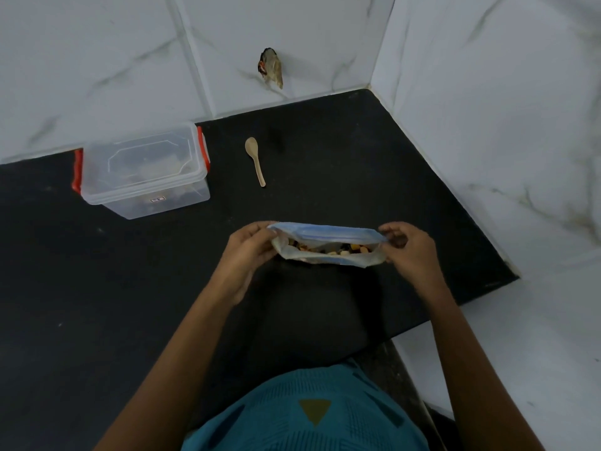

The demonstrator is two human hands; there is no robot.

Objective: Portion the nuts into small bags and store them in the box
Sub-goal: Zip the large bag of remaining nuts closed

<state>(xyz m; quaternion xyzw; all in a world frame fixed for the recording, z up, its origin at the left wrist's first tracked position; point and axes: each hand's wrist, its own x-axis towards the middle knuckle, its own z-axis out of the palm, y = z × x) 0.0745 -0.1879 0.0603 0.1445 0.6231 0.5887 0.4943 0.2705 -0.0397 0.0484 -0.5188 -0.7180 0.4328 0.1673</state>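
Left hand [248, 255], right hand [408, 247] each pinch one end of bag [325, 232] mouth, close before me. Mouth gapes; nuts [328, 249] inside. Spoon [255, 161] lies beyond. Step, I judge: portion filled, sealing next, so press zip strips together end to end. Box [143, 170] well apart, left rear, lid on; needs unlatching. Box contents hazy; bag bottom hidden.
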